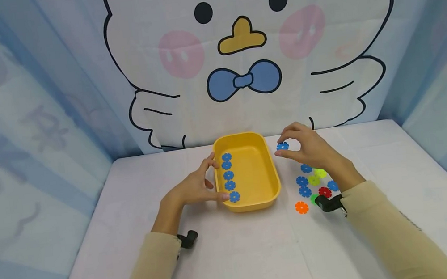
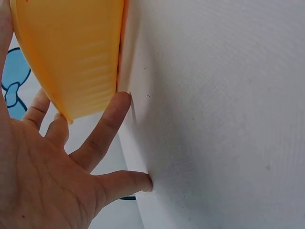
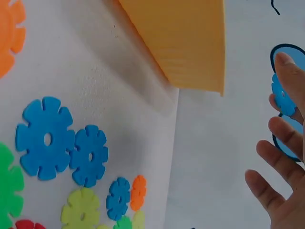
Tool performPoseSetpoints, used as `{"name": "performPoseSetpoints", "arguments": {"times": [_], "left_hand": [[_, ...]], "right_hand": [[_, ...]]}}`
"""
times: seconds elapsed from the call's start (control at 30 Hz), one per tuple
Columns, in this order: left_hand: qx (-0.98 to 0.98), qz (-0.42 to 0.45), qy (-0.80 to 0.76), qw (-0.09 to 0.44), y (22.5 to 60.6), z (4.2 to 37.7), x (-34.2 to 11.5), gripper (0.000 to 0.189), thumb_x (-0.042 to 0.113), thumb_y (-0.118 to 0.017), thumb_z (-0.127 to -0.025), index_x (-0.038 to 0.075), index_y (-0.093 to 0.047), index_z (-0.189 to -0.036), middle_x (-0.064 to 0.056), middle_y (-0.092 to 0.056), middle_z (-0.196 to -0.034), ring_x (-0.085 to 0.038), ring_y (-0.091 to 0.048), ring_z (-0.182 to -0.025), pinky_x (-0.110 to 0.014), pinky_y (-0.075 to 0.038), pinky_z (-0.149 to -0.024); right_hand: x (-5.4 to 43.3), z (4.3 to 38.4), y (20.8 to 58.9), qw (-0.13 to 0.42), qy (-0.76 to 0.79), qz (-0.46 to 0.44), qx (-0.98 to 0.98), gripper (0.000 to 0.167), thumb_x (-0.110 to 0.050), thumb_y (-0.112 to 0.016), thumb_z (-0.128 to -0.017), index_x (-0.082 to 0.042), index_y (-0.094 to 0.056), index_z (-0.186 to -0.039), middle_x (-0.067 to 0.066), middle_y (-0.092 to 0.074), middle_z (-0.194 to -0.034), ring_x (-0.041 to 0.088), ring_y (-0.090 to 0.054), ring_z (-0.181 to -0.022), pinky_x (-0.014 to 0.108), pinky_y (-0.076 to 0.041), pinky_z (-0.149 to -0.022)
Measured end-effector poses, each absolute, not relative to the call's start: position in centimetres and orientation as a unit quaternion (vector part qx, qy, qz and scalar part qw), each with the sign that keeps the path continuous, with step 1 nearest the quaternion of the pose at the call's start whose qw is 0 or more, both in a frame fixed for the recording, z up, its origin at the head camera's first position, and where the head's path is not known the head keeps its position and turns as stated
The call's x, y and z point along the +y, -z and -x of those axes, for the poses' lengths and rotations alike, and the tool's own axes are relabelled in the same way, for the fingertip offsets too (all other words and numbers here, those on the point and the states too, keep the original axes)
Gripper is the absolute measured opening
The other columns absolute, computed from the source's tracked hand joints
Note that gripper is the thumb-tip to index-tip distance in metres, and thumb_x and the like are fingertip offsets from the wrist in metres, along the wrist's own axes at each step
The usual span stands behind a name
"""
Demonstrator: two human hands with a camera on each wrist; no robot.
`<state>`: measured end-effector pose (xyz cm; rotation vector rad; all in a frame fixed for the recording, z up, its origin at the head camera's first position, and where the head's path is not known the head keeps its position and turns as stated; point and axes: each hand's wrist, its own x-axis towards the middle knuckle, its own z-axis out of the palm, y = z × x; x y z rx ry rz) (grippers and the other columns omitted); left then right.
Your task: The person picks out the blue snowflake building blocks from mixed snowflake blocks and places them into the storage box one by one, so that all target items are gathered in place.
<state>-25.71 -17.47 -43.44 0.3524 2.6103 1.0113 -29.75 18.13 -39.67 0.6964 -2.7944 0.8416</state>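
My right hand point(image 1: 307, 147) pinches a blue snowflake disc point(image 1: 282, 146) between thumb and fingertips, above the table just right of the tray. In the right wrist view that disc shows partly behind the thumb, the other fingers spread apart. My left hand point(image 1: 193, 187) holds the left side of a yellow tray point(image 1: 259, 202), thumb and a fingertip over its rim. Two of its fingers reach down toward the tabletop in the left wrist view. Inside the tray, several blue snowflake discs point(image 1: 228, 175) form a column along the left wall.
Right of the tray lie loose snowflake discs: several blue point(image 1: 305, 192), an orange one point(image 1: 301, 207), a red one point(image 1: 325, 192), yellow-green ones point(image 1: 314, 180) and a green one point(image 1: 314, 199) partly under the right wrist's camera. A printed curtain point(image 1: 245, 110) hangs behind the white table point(image 1: 243, 259).
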Motion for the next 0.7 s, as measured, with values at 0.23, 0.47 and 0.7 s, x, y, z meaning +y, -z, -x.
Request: {"name": "performPoseSetpoints", "arguments": {"times": [0.23,0.47,0.7], "left_hand": [[0.914,-0.118,-0.353,0.16,43.5,25.8,-17.4,0.089,0.055,-0.092,-0.069,0.035,-0.038,-0.136,0.034,0.001,-0.167,-0.022,-0.063,-0.106,-0.039,-0.055,-0.088],[0.914,-0.121,-0.354,0.159,43.7,25.7,-17.7,0.092,0.055,-0.091,-0.07,0.032,-0.037,-0.141,0.031,0.001,-0.168,-0.019,-0.062,-0.105,-0.04,-0.055,-0.089],[0.912,-0.132,-0.355,0.157,43.9,26.0,-17.7,0.09,0.054,-0.092,-0.069,0.035,-0.037,-0.137,0.032,0.001,-0.167,-0.021,-0.062,-0.106,-0.038,-0.054,-0.088]], "right_hand": [[16.4,30.3,39.6,0.074,-0.295,-0.267,-0.914,0.033,-0.037,-0.082,-0.089,-0.014,-0.073,-0.111,0.008,-0.058,-0.128,0.031,-0.054,-0.123,0.054,-0.049,-0.107],[14.6,30.6,39.6,0.067,-0.304,-0.29,-0.905,0.032,-0.035,-0.082,-0.089,-0.013,-0.073,-0.111,0.007,-0.058,-0.126,0.031,-0.055,-0.12,0.052,-0.05,-0.107],[13.6,31.1,40.0,0.051,-0.304,-0.302,-0.902,0.035,-0.033,-0.081,-0.09,-0.011,-0.073,-0.115,0.009,-0.058,-0.129,0.031,-0.056,-0.12,0.049,-0.051,-0.107]]}}
